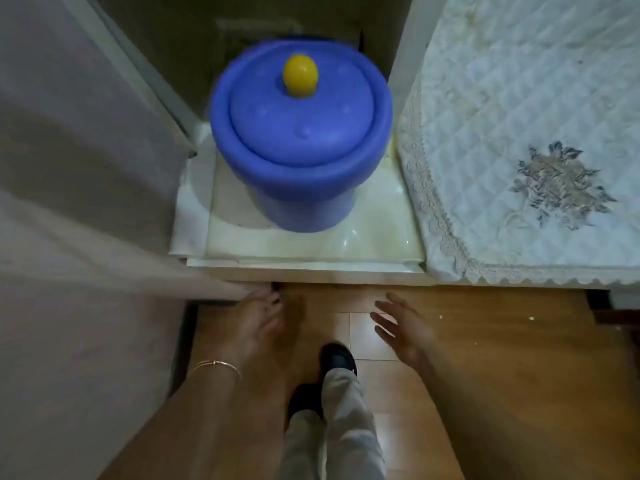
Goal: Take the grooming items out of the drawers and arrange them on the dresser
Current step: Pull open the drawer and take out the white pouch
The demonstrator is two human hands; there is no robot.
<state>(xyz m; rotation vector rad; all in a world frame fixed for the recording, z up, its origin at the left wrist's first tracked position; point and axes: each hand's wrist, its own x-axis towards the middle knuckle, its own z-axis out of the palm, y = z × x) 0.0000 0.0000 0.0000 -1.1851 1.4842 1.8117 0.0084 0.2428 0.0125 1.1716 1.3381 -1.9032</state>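
My left grip (258, 327) released, fingertips at the grey panel (79, 202) edge, my right grip (403, 327) released over the floor (502, 341), blue bin (301, 133) far centre, no grooming items in view

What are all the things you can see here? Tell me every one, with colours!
Bucket: one, blue-purple, standing on the pale ledge in the middle.
Lid: one, blue-purple, closed on the bucket.
Knob: one, yellow, on top of the lid.
Ledge: one, cream and shiny, under the bucket.
Quilted cloth: one, white with a lace edge and a grey flower, on the right.
Floor: brown wood planks, bottom.
Bracelet: one, gold, on the left wrist.
Shoes: two, dark, on the floor.
Trousers: light grey, bottom middle.
Left hand: empty, fingers spread.
Right hand: open, empty.
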